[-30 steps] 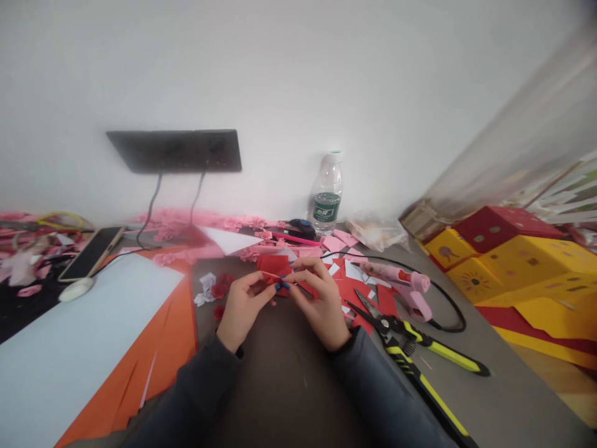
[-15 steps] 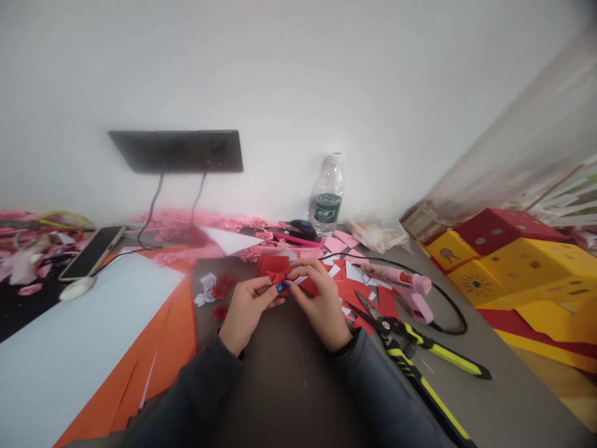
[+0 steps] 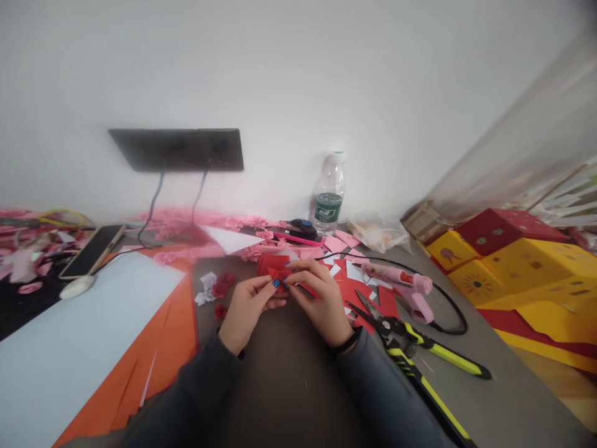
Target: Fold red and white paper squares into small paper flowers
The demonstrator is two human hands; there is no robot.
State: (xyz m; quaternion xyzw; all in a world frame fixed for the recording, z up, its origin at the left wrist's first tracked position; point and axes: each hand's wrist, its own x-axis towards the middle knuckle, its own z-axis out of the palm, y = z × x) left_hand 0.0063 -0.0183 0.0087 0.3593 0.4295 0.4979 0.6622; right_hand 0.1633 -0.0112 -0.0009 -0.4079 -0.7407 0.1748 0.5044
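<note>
Between my fingertips is a small piece of folded red paper (image 3: 278,274), partly covered by them. My left hand (image 3: 248,307) pinches it from the left, thumb on top. From the right, my right hand (image 3: 321,303) grips its edge with thumb and fingers. Just left of my hands lie small crumpled red paper flowers (image 3: 222,285) and a white one (image 3: 206,288). Beyond the held piece lies more flat red paper (image 3: 267,264). Red and white scraps (image 3: 345,287) spread out to the right of my right hand.
Shears (image 3: 389,326) with yellow-black handles and a pink glue gun (image 3: 410,286) with its cord lie at right. A water bottle (image 3: 328,199) stands by the wall. White sheets (image 3: 102,336) over orange paper (image 3: 175,339), a phone (image 3: 93,252) and a mouse (image 3: 77,287) are at left. Yellow boxes (image 3: 536,274) stand far right.
My fingers have shifted slightly on the red paper, and its pointed fold has turned a little. Both hands stay in nearly the same place.
</note>
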